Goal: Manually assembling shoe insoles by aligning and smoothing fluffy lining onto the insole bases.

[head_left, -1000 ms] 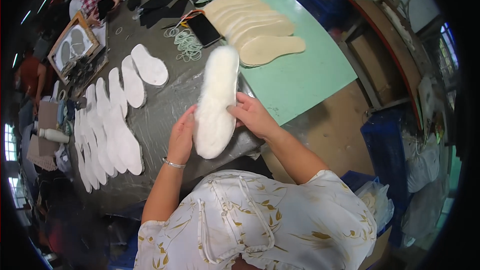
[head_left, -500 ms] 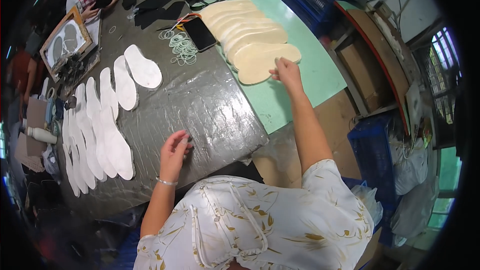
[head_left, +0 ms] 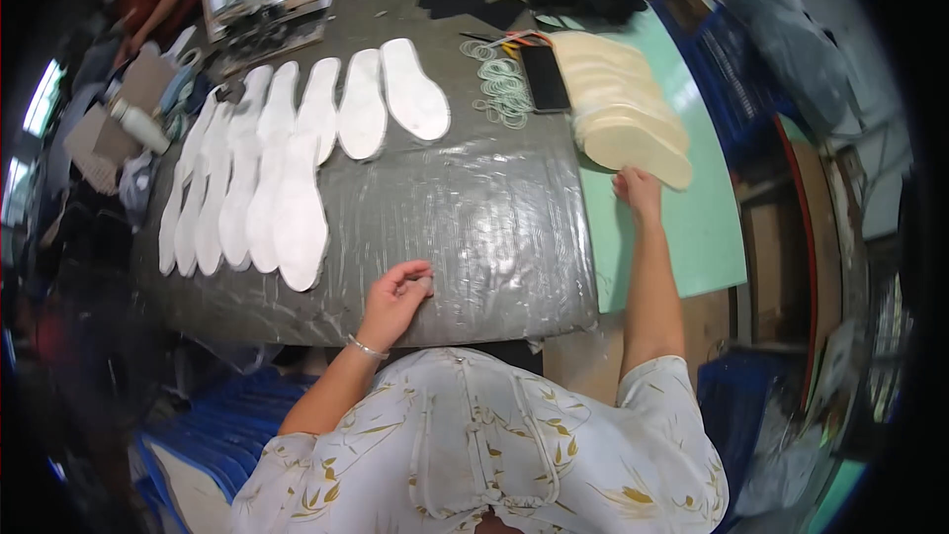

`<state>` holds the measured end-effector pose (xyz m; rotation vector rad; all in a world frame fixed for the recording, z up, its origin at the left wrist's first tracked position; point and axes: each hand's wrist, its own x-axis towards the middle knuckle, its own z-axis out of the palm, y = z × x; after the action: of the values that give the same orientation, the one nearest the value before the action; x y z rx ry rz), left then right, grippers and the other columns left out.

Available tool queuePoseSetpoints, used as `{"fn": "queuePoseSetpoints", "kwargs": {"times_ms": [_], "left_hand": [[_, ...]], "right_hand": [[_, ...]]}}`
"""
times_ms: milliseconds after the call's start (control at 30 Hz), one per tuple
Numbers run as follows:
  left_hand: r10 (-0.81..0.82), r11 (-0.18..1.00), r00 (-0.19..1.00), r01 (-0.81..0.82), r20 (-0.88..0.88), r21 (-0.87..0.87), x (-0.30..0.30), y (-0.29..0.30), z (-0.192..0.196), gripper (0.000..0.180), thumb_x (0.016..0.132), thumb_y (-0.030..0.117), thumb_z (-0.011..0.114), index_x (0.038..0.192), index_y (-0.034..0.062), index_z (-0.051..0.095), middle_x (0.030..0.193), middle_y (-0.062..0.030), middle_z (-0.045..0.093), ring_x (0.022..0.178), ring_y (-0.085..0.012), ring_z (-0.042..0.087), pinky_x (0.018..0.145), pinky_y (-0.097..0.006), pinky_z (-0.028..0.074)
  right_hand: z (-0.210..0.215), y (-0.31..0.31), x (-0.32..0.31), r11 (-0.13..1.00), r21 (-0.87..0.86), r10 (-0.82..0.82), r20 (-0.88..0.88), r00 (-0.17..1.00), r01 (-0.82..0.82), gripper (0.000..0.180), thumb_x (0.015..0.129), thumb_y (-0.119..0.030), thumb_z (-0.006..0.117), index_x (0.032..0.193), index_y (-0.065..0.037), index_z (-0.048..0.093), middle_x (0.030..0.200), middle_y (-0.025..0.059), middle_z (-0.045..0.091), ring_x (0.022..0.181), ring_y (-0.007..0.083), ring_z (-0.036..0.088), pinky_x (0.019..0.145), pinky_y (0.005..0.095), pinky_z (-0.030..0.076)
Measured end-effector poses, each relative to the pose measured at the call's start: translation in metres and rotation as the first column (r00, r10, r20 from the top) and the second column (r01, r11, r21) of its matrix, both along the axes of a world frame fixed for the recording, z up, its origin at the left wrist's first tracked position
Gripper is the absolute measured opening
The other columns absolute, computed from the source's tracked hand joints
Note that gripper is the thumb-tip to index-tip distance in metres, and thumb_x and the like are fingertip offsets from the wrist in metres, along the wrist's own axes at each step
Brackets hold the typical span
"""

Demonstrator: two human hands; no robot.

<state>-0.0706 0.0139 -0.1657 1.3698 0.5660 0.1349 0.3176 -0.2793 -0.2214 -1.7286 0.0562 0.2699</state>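
Right hand [head_left: 638, 188] meets the nearest cream insole [head_left: 641, 149], apparently for pickup, its grip unclear; lifting calls for firm edge contact. Left hand [head_left: 397, 295]: loosely spread.

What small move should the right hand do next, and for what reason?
Probably the right hand should pinch the edge of the nearest cream insole and lift it slightly: its fingertips are at that edge, this insole lies at the near end of the overlapping row, and the left hand, seemingly empty, is by the grey table's bare area.
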Motion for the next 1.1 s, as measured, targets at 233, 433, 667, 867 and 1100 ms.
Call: {"fn": "queuePoseSetpoints", "kwargs": {"times_ms": [233, 433, 667, 867, 1100], "left_hand": [[0.119, 0.789, 0.989, -0.147, 0.087, 0.596, -0.04, 0.029, 0.016, 0.028, 0.081, 0.002, 0.067, 0.109, 0.0017, 0.064, 0.102, -0.0124, 0.063, 0.083, -0.0207, 0.064, 0.073, -0.029, 0.051], [0.349, 0.042, 0.929, -0.145, 0.121, 0.989, -0.091, 0.089, 0.014, 0.05, 0.072, 0.007, 0.073, 0.119, 0.0018, 0.055, 0.115, -0.0165, 0.059, 0.107, -0.037, 0.055, 0.09, -0.044, 0.044], [0.363, 0.179, 0.909, -0.282, 0.203, 0.942, -0.13, 0.122, 0.012, 0.044, 0.073, 0.005, 0.068, 0.115, 0.0017, 0.054, 0.116, -0.0182, 0.057, 0.106, -0.0368, 0.054, 0.092, -0.044, 0.043], [0.359, 0.093, 0.91, -0.254, 0.206, 0.963, -0.14, 0.149, -0.002, 0.032, 0.075, 0.003, 0.063, 0.107, 0.0035, 0.057, 0.108, -0.0145, 0.06, 0.106, -0.0348, 0.055, 0.091, -0.044, 0.043], [0.278, 0.052, 0.948, -0.179, 0.158, 0.983, -0.139, 0.179, -0.003, 0.023, 0.076, 0.005, 0.064, 0.1, 0.0076, 0.062, 0.097, -0.0079, 0.064, 0.101, -0.0292, 0.058, 0.084, -0.041, 0.043]], "right_hand": [[0.043, 0.035, -0.003, 0.446, -0.893, 0.34, 0.101, 0.935, -0.066, 0.036, 0.078, -0.035, 0.058, 0.078, -0.001, 0.071, 0.084, 0.0223, 0.069, 0.079, 0.04, 0.067, 0.074, 0.0468, 0.052], [0.087, 0.153, -0.113, 0.662, -0.613, 0.712, 0.336, 0.616, -0.431, 0.018, 0.084, -0.018, 0.067, 0.089, -0.001, 0.069, 0.08, 0.0158, 0.069, 0.073, 0.0272, 0.069, 0.068, 0.0355, 0.052], [0.082, 0.283, -0.293, 0.406, -0.607, 0.814, 0.58, -0.033, -0.683, 0.016, 0.08, -0.017, 0.069, 0.092, -0.008, 0.063, 0.086, 0.0094, 0.06, 0.075, 0.0292, 0.063, 0.064, 0.0386, 0.052], [0.061, 0.341, -0.352, 0.318, -0.789, 0.788, 0.528, -0.317, -0.525, 0.009, 0.078, -0.013, 0.061, 0.081, -0.005, 0.057, 0.082, 0.0069, 0.055, 0.072, 0.0231, 0.062, 0.057, 0.0365, 0.054], [0.106, 0.37, -0.341, 0.455, -0.663, 0.808, 0.588, -0.037, -0.595, 0.012, 0.079, -0.015, 0.066, 0.077, -0.005, 0.059, 0.078, 0.0107, 0.058, 0.068, 0.0288, 0.064, 0.059, 0.0404, 0.052]]}}
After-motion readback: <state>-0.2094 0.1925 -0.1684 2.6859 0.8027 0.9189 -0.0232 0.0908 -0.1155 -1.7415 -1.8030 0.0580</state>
